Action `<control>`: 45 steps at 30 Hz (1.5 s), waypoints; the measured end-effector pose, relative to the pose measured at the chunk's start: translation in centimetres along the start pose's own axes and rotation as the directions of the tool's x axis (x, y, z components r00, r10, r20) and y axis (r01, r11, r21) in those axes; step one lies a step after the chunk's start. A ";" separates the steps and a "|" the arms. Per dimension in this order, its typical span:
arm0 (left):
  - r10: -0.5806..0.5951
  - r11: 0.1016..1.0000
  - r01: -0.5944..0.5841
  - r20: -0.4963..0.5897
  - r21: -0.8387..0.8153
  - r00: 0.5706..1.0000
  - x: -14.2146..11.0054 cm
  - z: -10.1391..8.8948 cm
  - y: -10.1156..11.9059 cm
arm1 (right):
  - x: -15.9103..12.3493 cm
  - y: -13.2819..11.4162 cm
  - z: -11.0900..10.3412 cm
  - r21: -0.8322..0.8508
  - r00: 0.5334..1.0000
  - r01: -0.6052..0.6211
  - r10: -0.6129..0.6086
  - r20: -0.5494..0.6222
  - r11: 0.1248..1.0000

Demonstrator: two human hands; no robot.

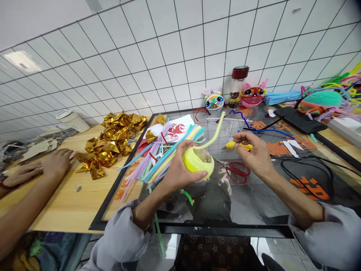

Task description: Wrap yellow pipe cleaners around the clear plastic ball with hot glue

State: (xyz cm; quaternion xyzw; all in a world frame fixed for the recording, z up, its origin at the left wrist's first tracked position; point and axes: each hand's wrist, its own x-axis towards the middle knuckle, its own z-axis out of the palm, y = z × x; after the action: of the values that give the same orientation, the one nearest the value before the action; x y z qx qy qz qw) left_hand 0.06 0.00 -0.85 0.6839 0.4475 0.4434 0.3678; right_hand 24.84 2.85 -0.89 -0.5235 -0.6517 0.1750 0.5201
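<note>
My left hand (184,165) grips a yellow bowl-shaped form (199,162) wound with fuzzy pipe cleaner; its inside looks clear and shiny. A loose yellow pipe cleaner end (217,131) sticks up from its rim. My right hand (254,152) hovers to the right, apart from the form, fingers loosely curled and no object plainly in them. Just behind those fingers is a yellow glue gun (230,145), partly hidden by the hand. Red-handled scissors (238,173) lie on the dark glass mat between my hands.
Bundled pastel pipe cleaners (160,165) lie left of my hand, near gold foil pieces (113,139). Behind stand two decorated faces (214,101) and a bottle (238,88). A phone (300,118) and black cable (284,173) are right. Another person's hands (56,163) rest at left.
</note>
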 end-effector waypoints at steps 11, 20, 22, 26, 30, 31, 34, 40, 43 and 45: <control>-0.110 0.990 0.116 -0.069 0.086 0.991 0.5 -0.8 -0.8 | 1.8 0.7 -1.9 -0.851 0.945 0.008 0.274 0.178 0.525; -0.128 0.992 0.128 0.000 -0.016 0.992 0.4 -0.6 0.1 | 2.2 2.1 -1.6 -0.894 0.893 0.029 0.391 0.224 0.447; -0.137 0.990 0.137 -0.018 0.026 0.990 0.4 -0.5 0.1 | 2.6 3.1 -1.7 -0.883 0.899 -0.008 0.390 0.199 0.469; -0.122 0.991 0.124 -0.027 0.041 0.992 0.4 -0.5 -0.2 | 2.9 4.4 -1.9 -0.789 0.952 -0.104 0.291 0.098 0.606; -0.091 0.996 0.091 -0.017 0.025 0.996 0.4 -0.6 -0.5 | 2.1 3.2 -1.9 -0.617 0.998 -0.033 0.063 0.027 0.786; -0.086 0.996 0.087 -0.016 0.024 0.996 0.3 -0.6 -0.5 | 1.7 2.5 -1.8 -0.573 0.999 -0.023 0.045 0.025 0.819; -0.086 0.996 0.086 -0.015 0.024 0.996 0.2 -0.5 -0.5 | 0.6 0.4 -1.2 -0.447 0.995 -0.038 0.074 0.064 0.894; -0.052 0.999 0.053 0.011 -0.009 0.999 -0.4 0.3 0.1 | -0.8 -0.9 0.0 -0.254 0.986 -0.099 0.129 0.104 0.962; -0.043 0.999 0.042 0.010 0.026 0.999 -0.5 0.3 0.4 | -1.1 -0.9 0.3 -0.214 0.990 -0.078 0.101 0.099 0.974; -0.030 0.999 0.029 0.021 0.035 0.999 -0.6 0.3 0.5 | -1.2 -1.0 0.4 -0.211 0.992 -0.058 0.081 0.099 0.976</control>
State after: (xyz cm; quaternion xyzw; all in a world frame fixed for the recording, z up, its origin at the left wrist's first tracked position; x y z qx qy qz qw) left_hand 0.36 -0.73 -0.66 0.6882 0.4614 0.4228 0.3671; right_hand 23.89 1.52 -0.87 -0.5872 -0.6747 0.1522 0.4205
